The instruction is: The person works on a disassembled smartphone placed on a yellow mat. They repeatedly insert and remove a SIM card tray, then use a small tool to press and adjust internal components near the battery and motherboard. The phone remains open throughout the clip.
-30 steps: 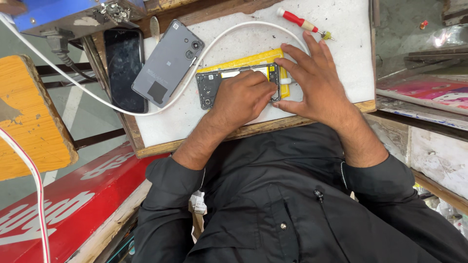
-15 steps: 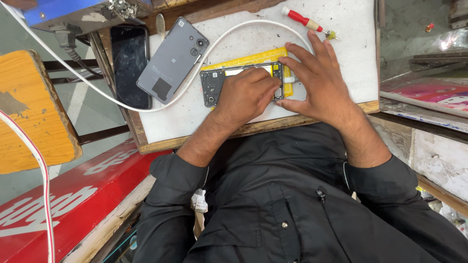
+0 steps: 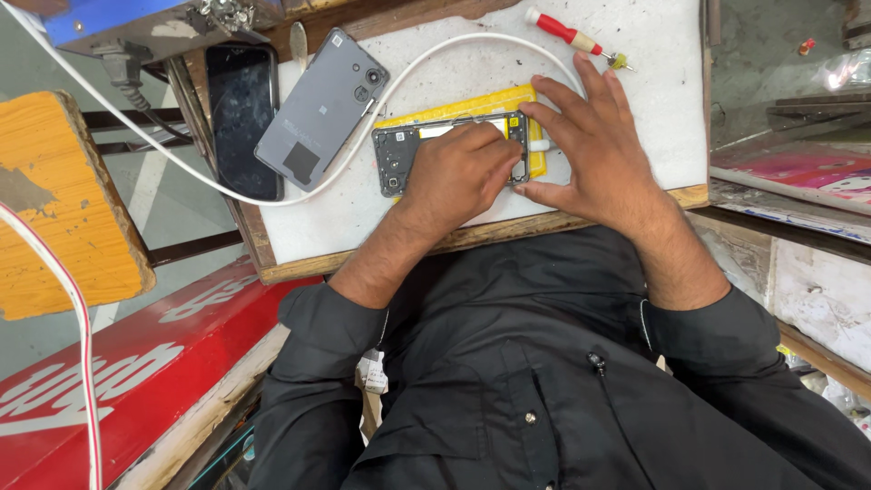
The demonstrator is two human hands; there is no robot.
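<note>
An opened phone [image 3: 397, 156] with its dark inner frame showing lies on a yellow pad [image 3: 472, 102] on the white work board [image 3: 363, 222]. My left hand [image 3: 458, 177] rests on the phone's middle with its fingers curled and the fingertips pressed into the frame. My right hand [image 3: 599, 150] is spread over the phone's right end, thumb at the near edge and fingers at the far edge, gripping it. Both hands hide most of the phone's right half. Whether the left fingers hold a small tool is hidden.
A grey phone back cover [image 3: 318, 109] and a black phone [image 3: 240, 113] lie at the board's left. A white cable [image 3: 435, 53] arcs across it. A red-handled screwdriver [image 3: 564, 30] lies at the far edge. A yellow stool [image 3: 63, 200] and a red board [image 3: 136, 363] are at the left.
Both hands stay on the opened phone. Only the view has shifted a little.
</note>
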